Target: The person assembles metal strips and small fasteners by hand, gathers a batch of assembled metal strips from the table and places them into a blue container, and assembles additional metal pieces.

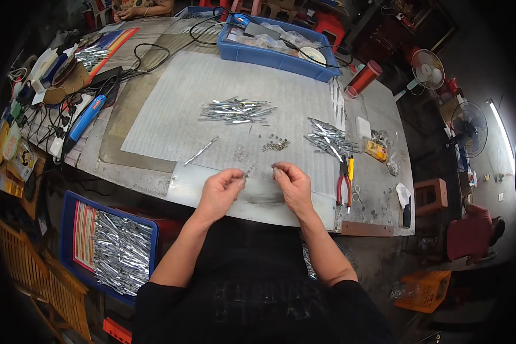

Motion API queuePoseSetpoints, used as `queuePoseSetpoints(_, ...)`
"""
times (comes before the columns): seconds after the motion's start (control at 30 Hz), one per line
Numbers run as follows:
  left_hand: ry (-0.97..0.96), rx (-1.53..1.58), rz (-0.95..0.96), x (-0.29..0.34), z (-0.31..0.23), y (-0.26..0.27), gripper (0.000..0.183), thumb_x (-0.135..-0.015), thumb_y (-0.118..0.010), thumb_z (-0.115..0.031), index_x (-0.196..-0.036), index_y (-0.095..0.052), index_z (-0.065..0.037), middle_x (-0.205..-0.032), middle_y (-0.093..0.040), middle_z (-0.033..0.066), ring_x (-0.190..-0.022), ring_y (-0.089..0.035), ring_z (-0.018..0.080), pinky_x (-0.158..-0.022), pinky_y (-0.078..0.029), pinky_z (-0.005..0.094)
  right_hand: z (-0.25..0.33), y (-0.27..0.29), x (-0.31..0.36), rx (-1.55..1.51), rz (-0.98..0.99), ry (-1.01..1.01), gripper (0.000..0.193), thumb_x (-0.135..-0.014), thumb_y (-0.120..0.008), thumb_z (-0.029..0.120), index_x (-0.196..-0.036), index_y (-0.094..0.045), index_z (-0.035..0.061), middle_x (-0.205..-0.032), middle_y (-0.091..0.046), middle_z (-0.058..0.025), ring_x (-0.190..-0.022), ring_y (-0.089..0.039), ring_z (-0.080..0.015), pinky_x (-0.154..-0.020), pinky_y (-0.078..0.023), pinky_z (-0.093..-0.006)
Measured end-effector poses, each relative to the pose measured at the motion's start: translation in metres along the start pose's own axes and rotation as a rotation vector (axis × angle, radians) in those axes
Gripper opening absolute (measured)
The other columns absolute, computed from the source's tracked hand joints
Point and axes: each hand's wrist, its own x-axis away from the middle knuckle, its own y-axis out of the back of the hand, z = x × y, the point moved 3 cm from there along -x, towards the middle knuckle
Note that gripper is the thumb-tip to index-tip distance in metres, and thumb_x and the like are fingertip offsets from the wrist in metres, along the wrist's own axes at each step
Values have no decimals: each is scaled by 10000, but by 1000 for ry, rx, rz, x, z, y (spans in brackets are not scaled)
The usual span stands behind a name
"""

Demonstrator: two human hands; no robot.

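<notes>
My left hand (pixel 222 194) is closed in a pinch on a small, thin metal piece (pixel 249 170) that sticks up past the fingertips. My right hand (pixel 293 187) is pinched shut a short way to its right; whatever its fingertips hold is too small to name. Both hands are over the near edge of the worktable, above a pale plate (pixel 183 184) with dark smudges. Just beyond them lie a cluster of small metal rings (pixel 276 144) and some tiny thin bits (pixel 241 153). A single slim metal strip (pixel 200 151) lies apart to the left.
Piles of slim metal strips (pixel 235 110) lie mid-table and at right. Red-handled pliers (pixel 342 186) and a yellow-handled tool (pixel 350 172) lie right. A blue bin (pixel 278 67) stands at the back; another blue bin (pixel 69 229), full of strips, is lower left. Cables lie left.
</notes>
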Motion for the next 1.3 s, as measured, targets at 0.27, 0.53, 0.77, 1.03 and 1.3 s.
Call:
queuePoseSetpoints(0.27, -104, -23, -227, -16, 14, 17, 131, -825, -544, -59, -927, -564, 21, -701, -550, -20, -588, -457, 22, -508, -381, 175, 1, -22, -38, 666, 97, 279, 139, -744, -566, 117, -813, -604, 2, -795, -594, -150, -737, -565, -302, -665, -443, -363)
queuePoseSetpoints(0.53, -254, -51, -274, -16, 23, 15, 149, -823, -551, -57, -940, -561, 35, -713, -560, -6, -615, -471, 30, -546, -397, 175, -15, -36, -55, 928, 171, 239, 141, -749, -551, 133, -756, -616, 8, -746, -595, -155, -736, -568, -316, -660, -439, -399)
queuePoseSetpoints(0.77, -257, -89, -275, -13, 21, 15, 148, -820, -559, -60, -936, -562, 32, -707, -561, 8, -611, -472, 39, -540, -399, 187, -15, -45, -61, 1126, 189, 324, 125, -717, -537, 98, -657, -580, -3, -663, -582, -183, -632, -569, -340, -574, -450, -430)
queuePoseSetpoints(1.03, -288, -124, -297, -14, 22, 15, 147, -815, -560, -54, -932, -561, 34, -713, -573, 28, -612, -491, 57, -544, -411, 201, -21, -50, -64, 1180, 181, 428, 89, -671, -512, 54, -606, -534, -2, -627, -569, -180, -600, -561, -340, -554, -454, -429)
queuePoseSetpoints(1.3, -285, -132, -291, -12, 16, 13, 142, -816, -555, -48, -932, -561, 33, -717, -568, 24, -612, -486, 53, -540, -406, 197, -20, -45, -62, 1140, 189, 386, 96, -685, -507, 64, -632, -534, -11, -660, -567, -191, -641, -558, -347, -587, -442, -444)
